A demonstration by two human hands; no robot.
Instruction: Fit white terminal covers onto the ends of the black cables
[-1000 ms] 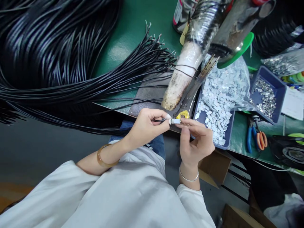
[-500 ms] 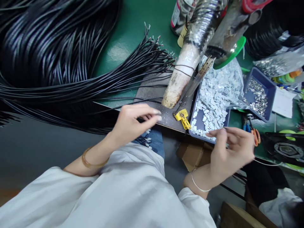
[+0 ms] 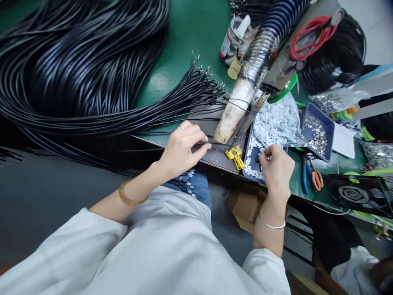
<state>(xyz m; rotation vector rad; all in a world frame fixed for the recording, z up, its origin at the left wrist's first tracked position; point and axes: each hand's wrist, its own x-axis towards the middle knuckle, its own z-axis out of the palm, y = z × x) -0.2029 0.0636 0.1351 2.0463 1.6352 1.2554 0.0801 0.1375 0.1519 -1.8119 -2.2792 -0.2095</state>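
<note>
My left hand (image 3: 186, 145) is closed at the table's front edge, thumb and fingers pinched on a thin black cable (image 3: 219, 144) whose end looks blurred. My right hand (image 3: 278, 168) is also closed, its fingertips pinched over the front right of a blue tray (image 3: 248, 174) of small white pieces (image 3: 265, 127). Whatever those fingertips hold is too small to make out. Between my hands lies a yellow clip-like tool (image 3: 236, 157). Behind it, a pale, stained tube end (image 3: 229, 121) slants down above a grey plate, with thin metal rods beside it.
A large bundle of black cables (image 3: 92, 69) covers the left, its stripped ends fanned towards the tube. Farther right are a tray of metal parts (image 3: 330, 139), blue-handled pliers (image 3: 305, 178), orange-handled scissors (image 3: 317, 180) and a black fan (image 3: 359, 194). Another person sits at lower right.
My right hand has moved left and its fingers have drawn together over the white pieces. My left hand has shifted slightly right, still pinched. The camera view has shifted too.
</note>
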